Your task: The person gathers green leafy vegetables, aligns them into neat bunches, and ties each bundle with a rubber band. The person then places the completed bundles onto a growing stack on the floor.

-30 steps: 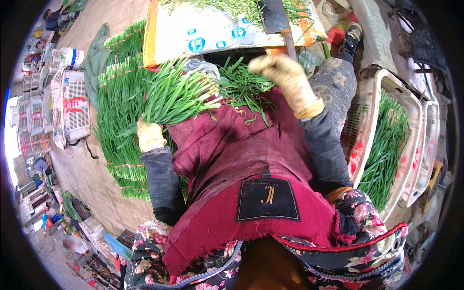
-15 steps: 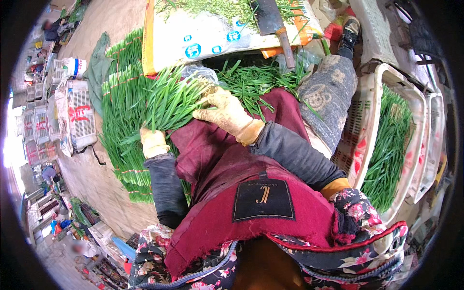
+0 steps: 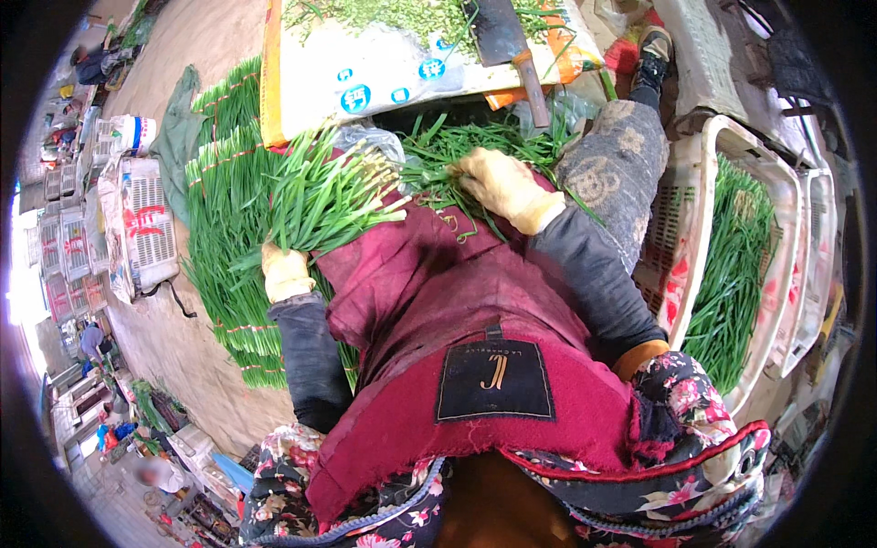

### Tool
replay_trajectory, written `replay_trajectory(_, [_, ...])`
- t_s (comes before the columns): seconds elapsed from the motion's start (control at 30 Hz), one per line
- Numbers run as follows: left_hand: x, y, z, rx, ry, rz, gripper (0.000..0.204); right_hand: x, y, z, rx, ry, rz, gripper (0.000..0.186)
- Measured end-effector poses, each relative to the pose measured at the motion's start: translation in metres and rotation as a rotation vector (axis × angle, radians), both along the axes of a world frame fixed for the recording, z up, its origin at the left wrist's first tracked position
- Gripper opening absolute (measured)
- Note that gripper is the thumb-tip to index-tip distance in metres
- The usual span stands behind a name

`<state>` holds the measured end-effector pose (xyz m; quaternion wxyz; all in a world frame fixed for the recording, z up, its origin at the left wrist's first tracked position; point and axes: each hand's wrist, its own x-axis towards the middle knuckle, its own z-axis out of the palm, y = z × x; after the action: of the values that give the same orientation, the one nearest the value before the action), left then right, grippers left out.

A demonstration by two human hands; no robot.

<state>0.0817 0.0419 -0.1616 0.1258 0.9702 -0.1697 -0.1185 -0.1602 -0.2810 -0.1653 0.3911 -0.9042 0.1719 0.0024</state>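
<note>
My gloved left hand [image 3: 288, 273] grips a bunch of garlic chives [image 3: 343, 196] from below, most of its fingers hidden under the leaves. Pale cut stem ends of the bunch point right, over my maroon apron [image 3: 402, 265]. Over a heap of loose green leaves [image 3: 431, 151] on my lap is my right hand [image 3: 504, 190], also gloved, fingers curled together. Whatever they may hold cannot be made out. A few thin scraps [image 3: 461, 230] lie on the apron just below that hand.
Tied chive bundles [image 3: 224, 201] lie in rows at my left. Ahead, a cleaver [image 3: 512, 55] rests on a white and orange sack [image 3: 311, 64] strewn with chopped bits [image 3: 384, 23]. A white plastic crate [image 3: 708, 210] at my right holds more chives [image 3: 735, 274].
My right hand has left the stem ends of the bunch and moved right, over the loose leaves. The left hand keeps its hold; the stem ends now show fully.
</note>
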Motion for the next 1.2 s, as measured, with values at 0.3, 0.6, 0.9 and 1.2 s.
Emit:
replay_trajectory(0.3, [0.012,0.012,-0.012,0.396,-0.113,-0.204,0.062,0.059,0.043,0.028,0.944,-0.483,0.397,0.029])
replay_trajectory(0.6, [-0.006,-0.002,0.001,0.050,-0.099,0.155,0.059,0.015,0.025,0.021,1.342,-0.364,-0.168,0.015])
replay_trajectory(0.9, [0.030,0.044,-0.060,-0.175,-0.110,-0.073,0.054,0.028,0.037,0.104,-0.237,-0.459,0.210,0.026])
replay_trajectory(1.2, [0.043,0.062,-0.087,-0.247,-0.165,-0.044,0.053,0.029,0.045,0.059,-0.144,-0.629,0.209,0.008])
